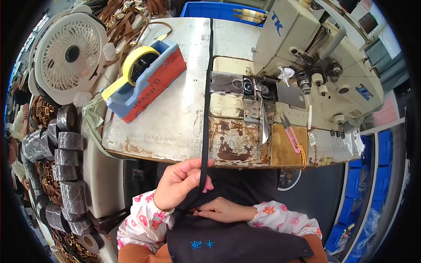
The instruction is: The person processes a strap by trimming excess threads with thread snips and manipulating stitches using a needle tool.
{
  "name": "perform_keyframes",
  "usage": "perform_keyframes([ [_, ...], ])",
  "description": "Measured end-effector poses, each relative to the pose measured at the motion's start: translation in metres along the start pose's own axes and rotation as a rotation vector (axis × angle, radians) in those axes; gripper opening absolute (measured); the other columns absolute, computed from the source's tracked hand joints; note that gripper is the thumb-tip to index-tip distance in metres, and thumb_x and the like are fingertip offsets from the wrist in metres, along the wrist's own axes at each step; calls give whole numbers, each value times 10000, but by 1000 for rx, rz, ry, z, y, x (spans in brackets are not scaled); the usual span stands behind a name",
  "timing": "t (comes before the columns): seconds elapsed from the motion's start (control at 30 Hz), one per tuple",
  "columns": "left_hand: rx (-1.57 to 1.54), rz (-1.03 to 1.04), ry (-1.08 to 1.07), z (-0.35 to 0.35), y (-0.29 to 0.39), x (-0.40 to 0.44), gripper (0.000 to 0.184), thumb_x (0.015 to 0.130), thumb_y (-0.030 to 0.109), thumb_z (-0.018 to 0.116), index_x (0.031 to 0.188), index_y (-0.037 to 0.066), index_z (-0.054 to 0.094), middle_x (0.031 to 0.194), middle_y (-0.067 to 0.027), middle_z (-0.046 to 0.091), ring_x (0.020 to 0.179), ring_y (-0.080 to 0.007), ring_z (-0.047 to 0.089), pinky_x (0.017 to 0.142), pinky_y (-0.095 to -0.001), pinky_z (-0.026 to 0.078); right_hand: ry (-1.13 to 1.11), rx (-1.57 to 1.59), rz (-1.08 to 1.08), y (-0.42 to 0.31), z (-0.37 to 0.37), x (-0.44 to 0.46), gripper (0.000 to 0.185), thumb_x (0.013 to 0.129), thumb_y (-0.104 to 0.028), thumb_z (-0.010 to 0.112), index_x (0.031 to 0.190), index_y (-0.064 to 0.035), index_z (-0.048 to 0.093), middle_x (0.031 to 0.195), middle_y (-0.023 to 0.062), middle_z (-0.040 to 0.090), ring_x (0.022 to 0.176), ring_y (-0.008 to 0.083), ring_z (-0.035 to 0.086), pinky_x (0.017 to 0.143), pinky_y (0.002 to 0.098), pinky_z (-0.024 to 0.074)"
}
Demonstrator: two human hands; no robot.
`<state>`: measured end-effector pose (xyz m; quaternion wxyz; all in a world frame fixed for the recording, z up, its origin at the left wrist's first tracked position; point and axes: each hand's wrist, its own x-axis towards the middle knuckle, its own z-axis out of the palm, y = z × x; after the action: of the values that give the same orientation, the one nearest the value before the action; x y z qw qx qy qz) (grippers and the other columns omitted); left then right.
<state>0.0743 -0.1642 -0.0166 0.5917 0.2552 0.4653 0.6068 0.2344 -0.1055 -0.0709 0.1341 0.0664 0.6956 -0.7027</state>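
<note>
A long narrow black strap (207, 96) runs from the far edge of the metal table down over its near edge. My left hand (177, 184) pinches it between thumb and fingers just below that edge. Lower, over the dark apron (237, 241), my right hand (226, 209) is closed, fingers pressed together around something dark at their tips. Whether that is the same strap cannot be made out against the dark cloth. To the strap's right stands a sewing machine (274, 52), with a metal needle plate (226, 83) beside the strap.
A blue tape dispenser (153, 83) with yellow tape sits on the table's left. Pink-handled thread snips (291, 136) lie near the right front. A white fan (68, 52), wrapped black rolls (70, 173) and brown straps (118, 19) crowd the left. Blue bins (383, 149) stand right.
</note>
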Motion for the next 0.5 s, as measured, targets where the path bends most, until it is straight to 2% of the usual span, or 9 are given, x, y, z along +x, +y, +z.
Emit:
perform_keyframes([
  [0.1,-70,-26,5,3,-5,-6,413,881,271,422,1108,-74,431,708,-116,568,613,-139,527,587,-224,422,-23,14,9,5,0,0,242,852,-197,467,931,-6,594,859,124,623,806,246,603,716,292,461],
  [0.17,-221,-22,117,6,-8,-10,433,895,303,377,1115,-67,425,684,-116,560,543,-119,486,532,-212,397,-39,8,7,10,3,6,243,853,-196,465,937,-6,590,861,124,622,812,246,602,718,292,460],
  [0.23,-214,23,177,5,-11,-15,423,906,305,340,1133,-41,424,630,-100,544,466,-103,438,477,-195,362,-55,5,4,13,3,11,244,854,-195,463,943,-5,586,863,123,621,818,246,600,719,292,460],
  [0.3,73,57,216,-2,-12,-20,360,921,221,298,1178,-5,412,628,-68,555,456,-80,409,483,-171,344,-40,-132,-85,14,1,13,248,858,-184,456,1008,-12,553,864,132,617,805,226,606,709,287,462],
  [0.33,250,-13,283,2,-6,-22,325,905,163,333,1181,22,428,541,-46,528,398,-90,409,429,-187,338,-41,-130,-84,12,0,13,248,858,-184,456,1008,-12,553,864,132,617,805,226,606,709,287,462],
  [0.37,248,-14,282,0,-12,-24,325,905,163,333,1181,22,428,541,-46,528,398,-90,409,429,-187,338,131,-35,-99,7,-3,14,262,867,-185,444,1042,-9,527,871,130,614,808,204,604,709,278,462],
  [0.43,929,317,276,-8,-27,-34,333,840,99,433,1167,48,463,488,-42,488,369,-121,437,402,-225,359,382,285,-114,-3,-10,12,307,892,-192,406,1116,14,454,932,111,591,836,155,577,722,249,454],
  [0.47,1269,431,131,-16,-24,-38,426,723,55,514,1147,79,496,469,-50,470,372,-162,476,391,-258,390,413,392,-104,-8,-17,11,316,897,-196,397,1118,25,446,955,106,580,847,153,569,733,247,450],
  [0.5,1266,429,128,-21,-25,-44,426,723,55,514,1147,79,496,469,-50,470,372,-162,476,391,-258,390,443,500,-95,-15,-24,11,325,902,-199,388,1120,37,437,978,102,568,857,151,560,744,245,446],
])
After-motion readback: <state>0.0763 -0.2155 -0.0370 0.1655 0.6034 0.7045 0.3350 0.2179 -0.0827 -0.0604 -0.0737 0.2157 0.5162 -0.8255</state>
